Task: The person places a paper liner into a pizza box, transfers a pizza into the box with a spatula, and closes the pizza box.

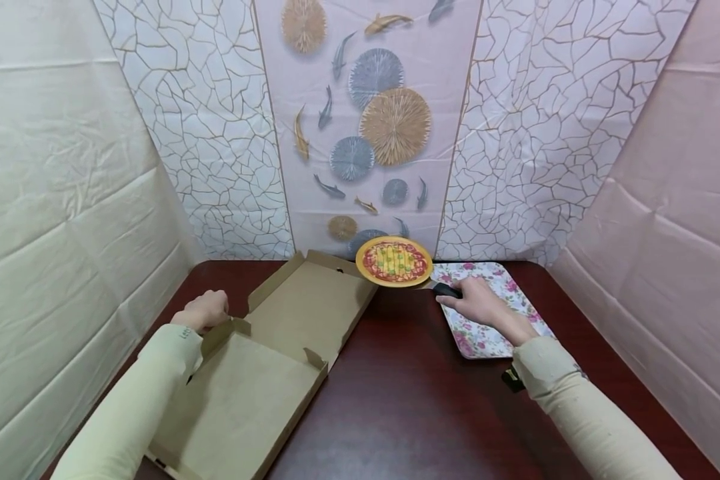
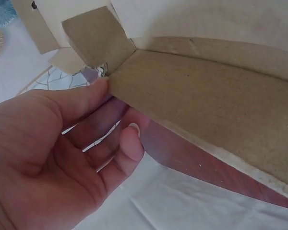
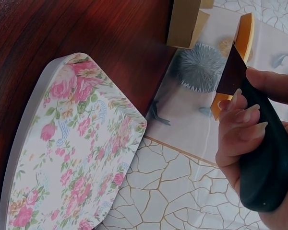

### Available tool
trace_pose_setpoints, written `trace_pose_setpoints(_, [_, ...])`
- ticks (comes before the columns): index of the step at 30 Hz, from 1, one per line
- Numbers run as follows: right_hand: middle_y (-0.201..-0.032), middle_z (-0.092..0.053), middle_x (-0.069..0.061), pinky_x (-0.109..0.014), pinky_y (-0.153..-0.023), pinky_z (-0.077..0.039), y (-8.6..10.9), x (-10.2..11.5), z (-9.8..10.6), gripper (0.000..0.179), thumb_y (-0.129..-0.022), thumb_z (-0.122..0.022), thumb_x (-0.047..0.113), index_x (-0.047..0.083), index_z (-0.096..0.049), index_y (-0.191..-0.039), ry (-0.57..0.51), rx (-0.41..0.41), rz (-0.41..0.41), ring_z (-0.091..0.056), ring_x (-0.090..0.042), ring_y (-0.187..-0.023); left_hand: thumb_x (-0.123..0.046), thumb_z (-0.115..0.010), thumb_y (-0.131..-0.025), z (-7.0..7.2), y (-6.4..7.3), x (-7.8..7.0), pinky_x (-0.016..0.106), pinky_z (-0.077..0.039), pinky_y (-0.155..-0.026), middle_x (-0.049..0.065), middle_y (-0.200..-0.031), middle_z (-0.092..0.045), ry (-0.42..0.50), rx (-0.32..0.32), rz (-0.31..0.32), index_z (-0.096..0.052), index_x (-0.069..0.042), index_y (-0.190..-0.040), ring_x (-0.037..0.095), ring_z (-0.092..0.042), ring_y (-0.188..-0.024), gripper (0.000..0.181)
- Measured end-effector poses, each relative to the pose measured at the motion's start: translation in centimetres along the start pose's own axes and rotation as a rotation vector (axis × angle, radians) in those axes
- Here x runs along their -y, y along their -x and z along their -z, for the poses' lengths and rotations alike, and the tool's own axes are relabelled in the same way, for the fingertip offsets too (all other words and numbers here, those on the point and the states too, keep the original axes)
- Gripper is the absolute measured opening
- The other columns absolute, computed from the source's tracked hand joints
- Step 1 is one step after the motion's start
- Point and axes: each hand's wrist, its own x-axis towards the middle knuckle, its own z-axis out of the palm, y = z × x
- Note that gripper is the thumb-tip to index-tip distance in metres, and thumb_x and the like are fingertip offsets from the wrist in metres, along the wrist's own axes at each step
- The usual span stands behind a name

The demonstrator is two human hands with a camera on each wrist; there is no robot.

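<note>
A pizza (image 1: 395, 261) with red sauce, yellow and green toppings and a golden rim rides on a pizza server, raised near the back of the table. My right hand (image 1: 479, 301) grips the server's black handle (image 3: 266, 163); its metal blade (image 3: 232, 72) runs under the pizza's edge. At left, an unfolded cardboard pizza box (image 1: 246, 400) lies with its lid (image 1: 306, 300) laid back toward the wall. My left hand (image 1: 207, 310) pinches the box's side wall (image 2: 182, 96) at a corner, thumb on the board's edge, other fingers curled below it.
A white tray (image 1: 486, 341) with pink flowers lies on the dark red table (image 1: 390, 400) at right, below my right hand. Patterned cloth (image 1: 516, 133) hangs behind the table, and plain cloth walls (image 1: 66, 200) stand on both sides.
</note>
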Motion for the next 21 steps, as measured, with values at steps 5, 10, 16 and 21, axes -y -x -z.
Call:
trace_pose_setpoints(5, [-0.052, -0.043, 0.002, -0.025, -0.046, -0.033, -0.1, 0.2, -0.1, 0.033, -0.092, -0.063, 0.032, 0.011, -0.060, -0.069, -0.005, -0.007, 0.004, -0.036, -0.011, -0.044, 0.002, -0.046, -0.081, -0.3, 0.0, -0.4, 0.026, -0.038, -0.040, -0.003, -0.052, -0.034, -0.039, -0.030, 0.000, -0.039, -0.016, -0.056, 0.013, -0.038, -0.043, 0.032])
trace_pose_setpoints(10, [-0.051, -0.040, 0.004, -0.024, -0.046, -0.031, -0.1, 0.5, -0.2, 0.033, -0.092, -0.064, 0.032, 0.010, -0.059, -0.067, -0.010, -0.016, 0.013, -0.034, -0.011, -0.044, 0.002, -0.046, -0.085, -0.6, 0.3, -1.1, 0.029, -0.039, -0.044, 0.003, -0.061, -0.043, -0.075, -0.052, -0.014, -0.045, -0.011, -0.063, 0.019, -0.048, -0.053, 0.025])
trace_pose_setpoints(16, [-0.051, -0.036, 0.005, -0.023, -0.046, -0.027, -0.3, 0.8, -0.3, 0.032, -0.092, -0.064, 0.030, 0.010, -0.058, -0.068, -0.036, -0.015, 0.062, -0.031, -0.010, -0.045, 0.001, -0.049, -0.087, -0.5, 0.4, -1.3, 0.032, -0.039, -0.051, 0.007, -0.068, -0.049, -0.119, -0.063, -0.020, -0.052, -0.007, -0.073, 0.022, -0.049, -0.061, 0.017])
trace_pose_setpoints(21, [-0.052, -0.036, 0.005, -0.023, -0.045, -0.027, -0.5, 1.0, -0.4, 0.030, -0.092, -0.064, 0.030, 0.011, -0.057, -0.068, -0.018, -0.023, 0.076, -0.031, -0.009, -0.045, 0.001, -0.047, -0.087, -0.5, 0.1, -1.1, 0.034, -0.040, -0.055, 0.009, -0.071, -0.052, -0.153, -0.062, -0.015, -0.053, -0.006, -0.075, 0.023, -0.050, -0.064, 0.016])
